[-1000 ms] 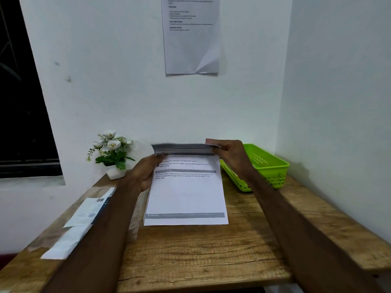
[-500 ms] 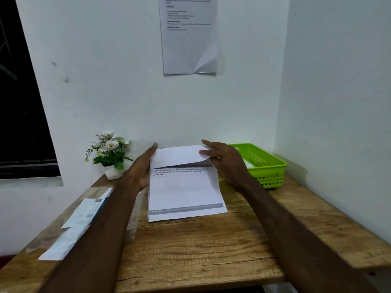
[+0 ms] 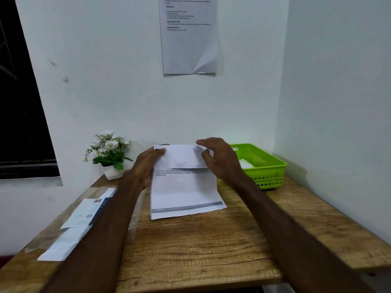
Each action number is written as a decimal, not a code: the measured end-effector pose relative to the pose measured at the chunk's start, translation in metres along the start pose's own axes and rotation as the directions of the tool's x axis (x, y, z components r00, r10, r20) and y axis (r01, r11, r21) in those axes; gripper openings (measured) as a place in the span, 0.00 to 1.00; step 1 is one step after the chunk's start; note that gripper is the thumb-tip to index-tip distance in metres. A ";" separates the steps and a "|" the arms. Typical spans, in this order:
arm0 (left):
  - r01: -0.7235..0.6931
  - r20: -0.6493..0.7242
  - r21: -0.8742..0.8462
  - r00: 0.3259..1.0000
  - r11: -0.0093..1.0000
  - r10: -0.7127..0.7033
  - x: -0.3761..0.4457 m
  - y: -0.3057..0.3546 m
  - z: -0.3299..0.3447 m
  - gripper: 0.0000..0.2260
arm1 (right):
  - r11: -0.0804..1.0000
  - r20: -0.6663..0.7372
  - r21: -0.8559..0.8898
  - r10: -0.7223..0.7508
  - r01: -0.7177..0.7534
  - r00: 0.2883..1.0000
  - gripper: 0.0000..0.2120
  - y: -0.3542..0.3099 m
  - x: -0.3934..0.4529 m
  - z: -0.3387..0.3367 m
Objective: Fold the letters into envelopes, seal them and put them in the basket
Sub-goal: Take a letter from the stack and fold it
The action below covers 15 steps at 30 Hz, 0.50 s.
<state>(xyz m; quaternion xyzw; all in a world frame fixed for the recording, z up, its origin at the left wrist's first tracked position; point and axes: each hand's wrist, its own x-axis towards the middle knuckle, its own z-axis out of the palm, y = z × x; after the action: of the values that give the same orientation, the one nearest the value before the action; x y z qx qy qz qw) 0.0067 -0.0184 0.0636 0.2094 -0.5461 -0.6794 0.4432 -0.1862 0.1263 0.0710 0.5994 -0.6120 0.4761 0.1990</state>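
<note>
A printed letter (image 3: 186, 193) lies on the wooden table (image 3: 201, 250), its top third folded down as a blank white flap (image 3: 179, 157). My left hand (image 3: 146, 168) holds the flap's left edge, thumb on top and fingers hidden under the paper. My right hand (image 3: 220, 159) arches over the flap's right end, its thumb touching the paper and its fingers spread. Two envelopes lie at the left: one with a blue stripe (image 3: 88, 210) and a plain white one (image 3: 63, 244). The green basket (image 3: 268, 178) stands at the back right with something white inside.
A small potted plant with white flowers (image 3: 110, 153) stands at the back left against the wall. A printed sheet (image 3: 188, 34) hangs on the wall above. Walls close the table in behind and on the right. A dark window is at the left.
The letter's top edge was lifted and brought down toward me, so the flap now lies over the text. Both hands stayed at the fold's ends, and the right hand's fingers have risen.
</note>
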 end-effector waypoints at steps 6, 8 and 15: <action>-0.112 0.064 0.112 0.992 0.987 0.105 -0.006 0.000 0.014 0.13 | 0.991 0.135 -0.136 0.011 0.007 0.991 0.16 -0.039 0.020 0.019; -0.147 0.086 0.128 0.987 0.981 0.137 -0.009 0.000 0.018 0.13 | 0.986 0.175 -0.161 0.063 -0.034 0.983 0.19 -0.044 0.027 0.026; -0.189 0.037 0.159 0.982 0.969 0.186 -0.010 0.002 0.019 0.14 | 0.987 0.238 -0.118 0.138 -0.112 0.961 0.23 -0.048 0.038 0.029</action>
<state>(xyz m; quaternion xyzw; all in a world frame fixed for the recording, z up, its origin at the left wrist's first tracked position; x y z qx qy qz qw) -0.0015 0.0006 0.0694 0.1847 -0.6213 -0.5903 0.4810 -0.1403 0.0901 0.1049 0.6025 -0.6924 0.3778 0.1221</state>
